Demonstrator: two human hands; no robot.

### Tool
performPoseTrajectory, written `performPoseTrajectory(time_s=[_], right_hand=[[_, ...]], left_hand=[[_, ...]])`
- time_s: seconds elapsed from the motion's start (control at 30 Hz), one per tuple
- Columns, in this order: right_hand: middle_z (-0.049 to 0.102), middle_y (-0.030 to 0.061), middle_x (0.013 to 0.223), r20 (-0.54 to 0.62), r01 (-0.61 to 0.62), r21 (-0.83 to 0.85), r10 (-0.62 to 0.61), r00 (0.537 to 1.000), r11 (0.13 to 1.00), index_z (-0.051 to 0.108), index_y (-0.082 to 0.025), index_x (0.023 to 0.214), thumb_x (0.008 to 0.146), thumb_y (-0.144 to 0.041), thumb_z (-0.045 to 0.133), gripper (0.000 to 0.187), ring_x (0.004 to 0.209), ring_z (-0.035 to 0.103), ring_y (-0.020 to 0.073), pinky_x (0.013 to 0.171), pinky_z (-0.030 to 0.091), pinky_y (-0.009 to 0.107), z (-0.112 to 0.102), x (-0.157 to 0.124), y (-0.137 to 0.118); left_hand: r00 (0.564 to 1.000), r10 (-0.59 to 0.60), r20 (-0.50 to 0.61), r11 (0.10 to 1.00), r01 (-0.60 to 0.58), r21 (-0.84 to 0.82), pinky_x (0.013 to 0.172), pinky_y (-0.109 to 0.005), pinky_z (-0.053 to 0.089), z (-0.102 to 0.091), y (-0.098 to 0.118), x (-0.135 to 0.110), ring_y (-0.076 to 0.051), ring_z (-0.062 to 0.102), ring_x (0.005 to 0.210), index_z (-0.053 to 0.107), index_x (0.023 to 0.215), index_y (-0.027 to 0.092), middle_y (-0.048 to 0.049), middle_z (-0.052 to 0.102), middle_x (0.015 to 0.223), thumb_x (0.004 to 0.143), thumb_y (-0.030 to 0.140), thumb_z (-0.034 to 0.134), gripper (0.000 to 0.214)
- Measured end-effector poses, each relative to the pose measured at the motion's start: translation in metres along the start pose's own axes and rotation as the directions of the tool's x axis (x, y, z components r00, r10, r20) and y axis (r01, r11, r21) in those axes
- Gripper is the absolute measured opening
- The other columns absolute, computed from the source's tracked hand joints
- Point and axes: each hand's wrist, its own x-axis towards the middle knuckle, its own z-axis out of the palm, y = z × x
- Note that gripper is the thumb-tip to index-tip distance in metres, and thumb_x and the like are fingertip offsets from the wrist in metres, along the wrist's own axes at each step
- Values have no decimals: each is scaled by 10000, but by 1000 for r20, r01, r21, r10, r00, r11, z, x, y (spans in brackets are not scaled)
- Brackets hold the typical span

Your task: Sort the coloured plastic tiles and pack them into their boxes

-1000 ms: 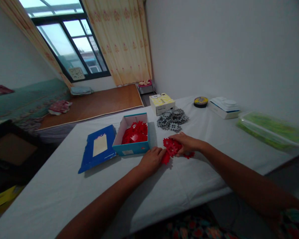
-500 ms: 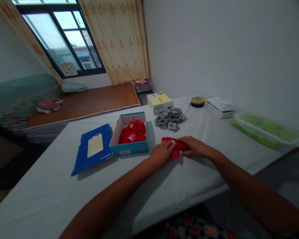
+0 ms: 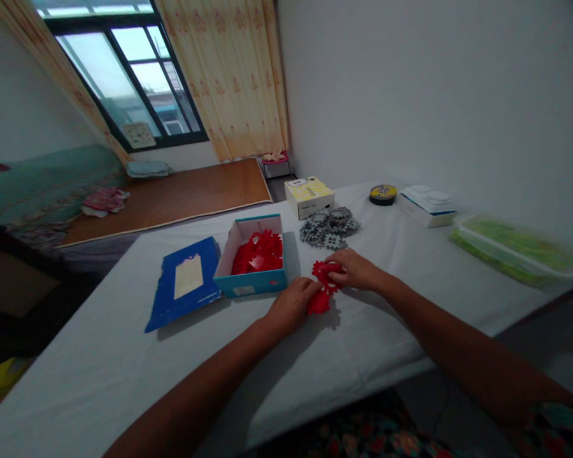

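Observation:
Joined red interlocking pieces with notched edges (image 3: 326, 277) are between my two hands, just above the white-covered table. My left hand (image 3: 293, 304) grips their near left side, fingers closed on the edge. On the far right side my right hand (image 3: 356, 270) pinches the same pieces between thumb and fingers. An open blue box (image 3: 251, 284) left of my hands holds a heap of loose red pieces (image 3: 258, 252). Beyond my hands lies a pile of grey interlocking pieces (image 3: 329, 228).
Left of the box lies a blue lid (image 3: 184, 280). A yellow-and-white box (image 3: 309, 197), a round yellow-and-black tin (image 3: 382, 194) and a white box (image 3: 427, 207) stand along the back. A clear tub with green contents (image 3: 520, 251) is at the right, near the wall.
The red pieces have turned and are more upright. My right hand has shifted up to their far side, and my left hand has moved slightly left and nearer. The view has shifted a little.

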Motion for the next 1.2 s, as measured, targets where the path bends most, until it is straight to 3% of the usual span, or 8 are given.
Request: performPoseTrajectory(time_s=[0.17, 0.37, 0.57, 0.67, 0.83, 0.9, 1.07, 1.2], right_hand=[[470, 142, 1451, 182, 11, -80, 4, 983, 997, 384, -276, 1500, 634, -531, 788, 990, 1210, 458, 381, 928, 425, 444, 12, 9, -10], [572, 136, 1286, 222, 97, -119, -69, 973, 988, 533, -309, 1395, 738, -559, 700, 722, 1138, 501, 339, 943, 415, 422, 12, 10, -19], [503, 165, 1409, 229, -3, -12, 6, 973, 1000, 361, -211, 1510, 626, -671, 744, 1067, 1216, 473, 356, 968, 412, 417, 4, 8, -20], [534, 183, 1386, 223, -96, 16, 90, 971, 995, 369, -154, 1500, 749, -699, 625, 963, 1193, 506, 345, 977, 401, 411, 6, 12, -22], [571, 191, 1319, 144, -140, -59, 147, 979, 988, 455, -161, 1432, 664, -629, 745, 946, 1208, 475, 366, 939, 411, 417, 19, 17, -27], [579, 190, 1279, 123, -124, -63, 131, 984, 990, 486, -149, 1401, 612, -606, 789, 961, 1198, 478, 360, 944, 408, 408, 23, 18, -27], [576, 150, 1168, 41, -128, -53, 130, 991, 990, 595, -153, 1244, 481, -569, 857, 909, 1109, 517, 330, 910, 425, 386, 22, 20, -26], [607, 116, 1095, 87, -132, 27, 129, 988, 991, 594, -154, 1159, 548, -491, 842, 741, 982, 575, 262, 817, 441, 324, 17, 17, -31]], left_hand=[[999, -53, -4, 996, 53, -74, 888, -336, 469, -5, -2, -17, -224, 558, 1006, 506, 1333, 235, -81, 545, 1096, 851, 215, 583, 489], [999, -50, 19, 977, 52, -208, 919, -370, 476, -6, -11, -23, -240, 565, 1023, 422, 1438, 260, -90, 507, 1175, 775, 321, 702, 723], [993, -62, 105, 970, 85, -228, 1039, -449, 413, -1, -24, -28, -326, 479, 1236, 355, 1482, 262, -135, 431, 1374, 554, 499, 859, 1083], [990, -34, 135, 957, 71, -280, 1082, -448, 374, -6, -27, -32, -339, 424, 1308, 267, 1523, 252, -151, 376, 1448, 527, 560, 856, 1197], [986, -71, 152, 956, 111, -270, 1047, -401, 401, -10, -24, -32, -283, 488, 1250, 342, 1484, 234, -133, 446, 1402, 820, 499, 649, 778], [986, -95, 135, 970, 122, -210, 1008, -392, 426, -9, -23, -31, -277, 533, 1178, 404, 1442, 227, -123, 513, 1315, 821, 447, 660, 706], [986, -94, 137, 981, 115, -158, 992, -419, 439, -10, -16, -33, -310, 530, 1183, 392, 1440, 204, -150, 518, 1325, 770, 593, 664, 821], [983, -87, 160, 991, 102, -91, 1055, -473, 393, -12, -2, -37, -371, 432, 1299, 311, 1482, 184, -195, 389, 1470, 625, 611, 772, 1063]])
